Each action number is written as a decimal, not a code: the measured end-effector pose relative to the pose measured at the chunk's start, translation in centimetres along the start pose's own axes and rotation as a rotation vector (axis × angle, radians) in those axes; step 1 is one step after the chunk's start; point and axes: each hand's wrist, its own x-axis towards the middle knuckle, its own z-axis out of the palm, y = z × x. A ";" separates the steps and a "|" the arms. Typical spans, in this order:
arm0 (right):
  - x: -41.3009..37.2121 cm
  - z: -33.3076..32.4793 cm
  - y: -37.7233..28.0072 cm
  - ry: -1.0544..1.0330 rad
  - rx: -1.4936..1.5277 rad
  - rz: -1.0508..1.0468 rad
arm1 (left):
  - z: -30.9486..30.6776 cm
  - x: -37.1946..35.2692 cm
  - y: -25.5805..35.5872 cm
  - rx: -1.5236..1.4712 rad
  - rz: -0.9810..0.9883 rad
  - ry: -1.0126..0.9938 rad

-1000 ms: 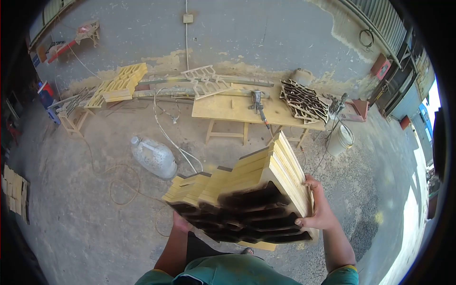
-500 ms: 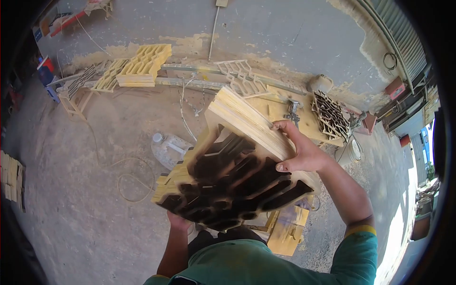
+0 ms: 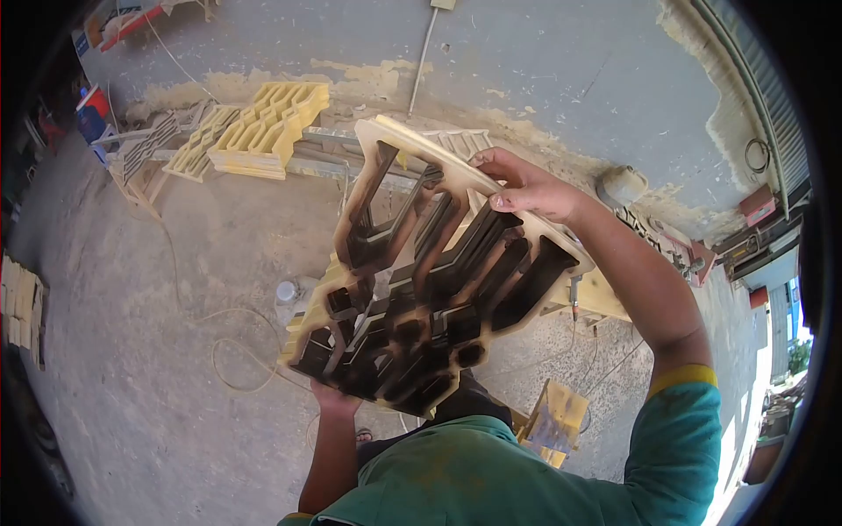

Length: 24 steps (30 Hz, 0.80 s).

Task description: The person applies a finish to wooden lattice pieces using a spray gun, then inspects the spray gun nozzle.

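I hold a stack of cut-out wooden lattice panels (image 3: 421, 280), pale yellow with dark scorched inner edges, tilted up almost on end in front of my chest. My right hand (image 3: 517, 186) grips the stack's upper edge, arm raised. My left hand (image 3: 335, 401) supports the lower edge from beneath, mostly hidden by the panels. Through the openings I see the floor and a workbench behind.
More yellow lattice panels (image 3: 263, 131) lie stacked on a low frame by the grey wall. A clear plastic jug (image 3: 288, 296) and loose cable (image 3: 230, 351) lie on the concrete floor. A wooden workbench (image 3: 596, 294) stands behind the stack, a small yellow stool (image 3: 553, 419) near my feet.
The stack has swung from lying nearly flat to standing steeply upright. My right hand rose with its top edge, and my view turned left.
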 end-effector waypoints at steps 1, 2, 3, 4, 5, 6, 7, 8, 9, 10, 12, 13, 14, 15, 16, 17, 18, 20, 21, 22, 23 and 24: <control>1.8 -2.9 1.6 -0.026 0.011 -0.002 | 0.9 2.7 -1.6 0.002 -0.006 -0.005; 3.3 -5.8 3.5 -0.041 0.030 0.012 | 1.8 5.3 -3.4 0.003 -0.013 -0.006; 5.1 -8.8 5.6 -0.056 0.060 0.029 | 3.1 7.9 -5.0 0.010 -0.019 0.003; 7.2 -12.1 7.9 -0.073 0.094 0.046 | 4.5 10.7 -7.0 -0.012 -0.009 0.019; 9.4 -15.7 10.3 -0.122 0.113 0.053 | 6.2 13.7 -9.0 -0.024 0.004 0.034; 11.3 -19.0 13.2 -0.160 0.152 0.067 | 7.4 16.3 -10.3 -0.021 0.005 0.061; 12.4 -21.7 16.3 -0.194 0.204 0.099 | 7.9 18.5 -11.3 0.014 0.010 0.177; 13.6 -24.5 19.0 -0.200 0.182 0.093 | 8.1 20.7 -12.4 0.047 0.013 0.291; 14.4 -26.8 21.4 -0.195 0.243 0.128 | 8.6 23.5 -13.7 0.068 0.024 0.377; 15.7 -29.1 24.1 -0.193 0.296 0.158 | 13.4 25.6 -15.6 0.081 0.080 0.371; 17.9 -32.7 29.0 -0.162 0.317 0.227 | 14.2 29.2 -16.9 0.105 0.001 0.263; 19.0 -34.4 30.7 -0.169 0.321 0.261 | 14.2 30.6 -17.1 0.118 -0.033 0.210; 20.3 -35.9 32.3 -0.178 0.327 0.292 | 13.3 32.0 -17.1 0.100 -0.065 0.156; 21.3 -37.0 33.6 -0.182 0.333 0.323 | 11.7 33.6 -17.1 0.084 -0.100 0.101; 21.9 -37.7 34.6 -0.157 0.372 0.355 | 11.8 34.9 -17.4 0.067 -0.140 0.041; 22.8 -38.6 36.0 -0.145 0.357 0.373 | 12.0 36.0 -17.7 0.101 -0.119 0.118; 23.7 -39.4 37.4 -0.132 0.336 0.389 | 13.3 37.2 -18.4 0.132 -0.098 0.190; 25.1 -41.0 39.5 -0.137 0.353 0.415 | 14.8 39.6 -19.2 0.176 -0.077 0.294; 25.5 -41.5 40.2 -0.156 0.396 0.427 | 15.2 40.5 -19.3 0.191 -0.080 0.331; 25.9 -41.8 40.9 -0.173 0.440 0.439 | 15.5 41.3 -19.2 0.207 -0.084 0.368; 26.2 -42.3 42.6 -0.175 0.440 0.438 | 15.6 42.0 -19.1 0.227 -0.081 0.379; 26.7 -42.8 44.7 -0.176 0.441 0.437 | 15.8 42.8 -18.9 0.248 -0.079 0.391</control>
